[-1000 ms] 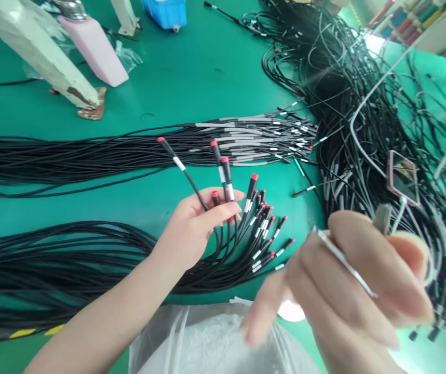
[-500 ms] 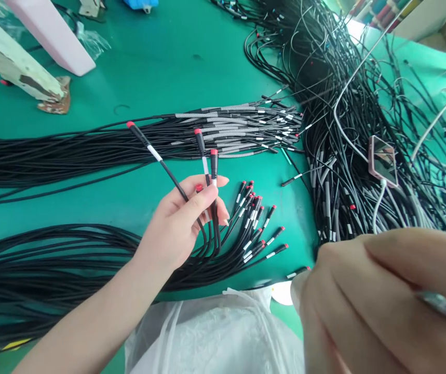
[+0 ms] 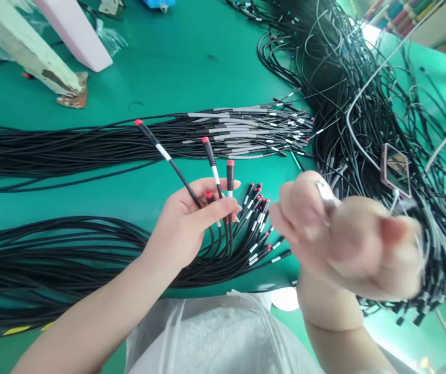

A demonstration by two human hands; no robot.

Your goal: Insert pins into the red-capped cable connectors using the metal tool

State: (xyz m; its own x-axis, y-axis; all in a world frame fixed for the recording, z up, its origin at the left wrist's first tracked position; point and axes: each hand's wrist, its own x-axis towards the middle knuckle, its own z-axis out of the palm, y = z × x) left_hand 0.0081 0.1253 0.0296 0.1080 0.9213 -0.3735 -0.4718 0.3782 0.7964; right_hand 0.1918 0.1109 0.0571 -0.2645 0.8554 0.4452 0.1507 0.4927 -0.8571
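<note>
Cables (image 3: 208,152), pinched in the left hand (image 3: 191,218), fan between eleven and one o'clock; keep them spread. The right hand (image 3: 347,239), apart at four o'clock, has a grip too blurred to judge.

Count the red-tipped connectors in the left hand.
4. One connector leans farthest left; the second is in the middle; the third stands near upright at right; the fourth sits lower, partly hidden by the left hand. More may be hidden.
</note>
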